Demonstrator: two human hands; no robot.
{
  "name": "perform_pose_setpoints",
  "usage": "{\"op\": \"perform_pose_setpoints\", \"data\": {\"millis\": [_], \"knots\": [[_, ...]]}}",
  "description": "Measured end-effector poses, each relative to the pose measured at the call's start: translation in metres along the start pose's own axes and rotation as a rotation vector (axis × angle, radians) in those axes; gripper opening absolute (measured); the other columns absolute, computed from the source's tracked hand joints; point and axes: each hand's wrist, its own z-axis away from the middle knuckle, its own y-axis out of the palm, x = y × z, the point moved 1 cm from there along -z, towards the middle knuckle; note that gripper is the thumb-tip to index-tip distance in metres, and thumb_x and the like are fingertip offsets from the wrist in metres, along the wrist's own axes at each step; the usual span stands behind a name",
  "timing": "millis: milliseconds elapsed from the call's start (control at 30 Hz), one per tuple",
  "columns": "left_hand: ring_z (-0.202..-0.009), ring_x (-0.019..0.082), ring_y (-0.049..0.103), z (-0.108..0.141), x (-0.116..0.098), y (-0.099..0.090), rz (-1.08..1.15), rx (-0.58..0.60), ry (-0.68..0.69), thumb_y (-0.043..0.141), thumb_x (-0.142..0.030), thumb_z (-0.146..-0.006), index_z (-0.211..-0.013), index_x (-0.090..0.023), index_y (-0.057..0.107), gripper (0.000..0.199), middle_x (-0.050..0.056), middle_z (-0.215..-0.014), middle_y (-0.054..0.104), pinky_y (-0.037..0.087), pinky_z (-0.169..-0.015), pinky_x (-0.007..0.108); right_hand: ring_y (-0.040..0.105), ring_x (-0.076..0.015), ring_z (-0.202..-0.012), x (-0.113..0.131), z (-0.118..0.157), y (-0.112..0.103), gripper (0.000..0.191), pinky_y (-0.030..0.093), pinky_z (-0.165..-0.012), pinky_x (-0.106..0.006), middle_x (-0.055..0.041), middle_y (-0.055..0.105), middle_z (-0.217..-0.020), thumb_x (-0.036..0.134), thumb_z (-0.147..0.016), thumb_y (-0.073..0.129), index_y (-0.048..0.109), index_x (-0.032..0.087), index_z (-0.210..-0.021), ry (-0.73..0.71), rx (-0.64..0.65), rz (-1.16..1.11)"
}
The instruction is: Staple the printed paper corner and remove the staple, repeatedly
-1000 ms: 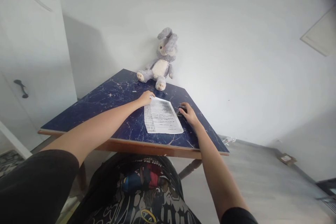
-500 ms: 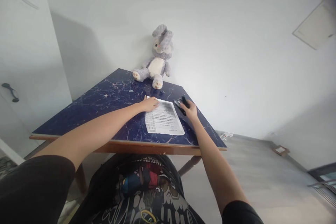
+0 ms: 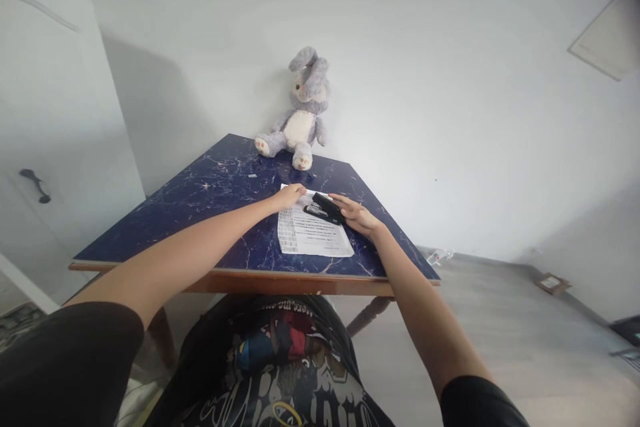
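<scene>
A printed sheet of paper [image 3: 317, 240] lies on the dark blue marbled table [image 3: 240, 180]. A black stapler [image 3: 325, 208], its jaws apart, rests over the upper part of the sheet. My right hand [image 3: 356, 213] is at the stapler's right end with its fingers stretched out, touching or nearly touching it. At the sheet's top left edge is my left hand [image 3: 290, 197], its fingers closed, seemingly on the paper's edge, left of the stapler.
A grey plush rabbit [image 3: 300, 127] sits at the table's back against the wall. Near it lies a small pale object [image 3: 252, 175]. A white cabinet [image 3: 60, 113] stands at the left. On the floor at the right is a small brown box [image 3: 552, 282].
My right hand has moved left and brought the stapler from beside the sheet onto it; its fingers have loosened from around the stapler. The view has shifted slightly.
</scene>
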Motion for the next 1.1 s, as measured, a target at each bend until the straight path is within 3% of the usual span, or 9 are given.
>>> {"op": "perform_pose_setpoints", "data": {"millis": [167, 433, 600, 733, 833, 967, 1100], "knots": [[-0.102, 0.024, 0.07, -0.005, 0.008, 0.004, 0.18, 0.002, -0.055, 0.049, -0.052, -0.098, -0.092, -0.017, 0.068, 0.04, 0.011, -0.104, 0.076, 0.052, -0.1, 0.036, 0.057, -0.0288, -0.137, -0.003, -0.003, -0.005, 0.071, 0.041, -0.121, -0.045, -0.0089, 0.062, -0.148, 0.034, -0.078, 0.086, 0.061, 0.027, -0.144, 0.032, 0.033, -0.081], [-0.107, 0.027, 0.07, -0.002, 0.008, 0.001, 0.163, 0.015, -0.032, 0.049, -0.059, -0.096, -0.094, -0.017, 0.07, 0.047, 0.012, -0.107, 0.077, 0.05, -0.105, 0.04, 0.063, -0.0288, -0.129, -0.012, -0.005, -0.012, 0.067, 0.045, -0.116, -0.044, -0.0121, 0.067, -0.14, 0.035, -0.078, 0.086, 0.064, 0.021, -0.139, 0.03, -0.007, -0.057], [-0.109, 0.027, 0.07, 0.004, 0.001, -0.005, 0.202, 0.031, -0.039, 0.048, -0.059, -0.097, -0.095, -0.015, 0.071, 0.05, 0.013, -0.11, 0.076, 0.049, -0.106, 0.041, 0.066, -0.0319, -0.122, -0.009, -0.006, -0.001, 0.066, 0.048, -0.111, -0.049, -0.0103, 0.071, -0.133, 0.04, -0.078, 0.086, 0.066, 0.02, -0.138, -0.088, -0.038, 0.38], [-0.113, 0.026, 0.069, 0.006, -0.006, -0.01, 0.277, -0.047, -0.094, 0.052, -0.052, -0.098, -0.095, -0.015, 0.071, 0.042, 0.012, -0.11, 0.076, 0.049, -0.107, 0.04, 0.072, -0.0327, -0.109, -0.004, -0.006, 0.009, 0.049, 0.053, -0.106, -0.051, -0.0089, 0.077, -0.119, 0.04, -0.082, 0.08, 0.074, 0.02, -0.126, -0.267, -0.281, 0.76], [-0.107, 0.022, 0.071, 0.008, -0.014, -0.013, 0.489, -0.121, -0.159, 0.055, -0.043, -0.101, -0.096, -0.015, 0.069, 0.032, 0.011, -0.109, 0.075, 0.052, -0.102, 0.038, 0.07, -0.031, -0.119, 0.001, -0.004, 0.018, 0.041, 0.052, -0.111, -0.052, -0.0079, 0.074, -0.129, 0.034, -0.093, 0.068, 0.072, 0.025, -0.133, -0.437, -0.381, 0.938], [-0.092, 0.022, 0.074, 0.011, -0.023, -0.012, 0.818, -0.039, -0.34, 0.05, -0.039, -0.105, -0.091, -0.014, 0.066, 0.033, 0.013, -0.093, 0.074, 0.058, -0.092, 0.038, 0.06, -0.0267, -0.137, 0.008, -0.004, 0.034, 0.038, 0.043, -0.123, -0.054, -0.0049, 0.068, -0.14, 0.024, -0.103, 0.05, 0.07, 0.029, -0.134, -0.587, -0.23, 1.156], [-0.087, 0.022, 0.075, 0.013, -0.026, -0.01, 0.905, 0.009, -0.406, 0.05, -0.02, -0.102, -0.084, -0.012, 0.068, 0.026, 0.013, -0.086, 0.074, 0.06, -0.093, 0.038, 0.055, -0.0253, -0.142, 0.011, -0.005, 0.044, 0.038, 0.04, -0.125, -0.055, -0.0047, 0.065, -0.144, 0.021, -0.107, 0.046, 0.07, 0.03, -0.135, -0.625, -0.096, 1.257]]}}
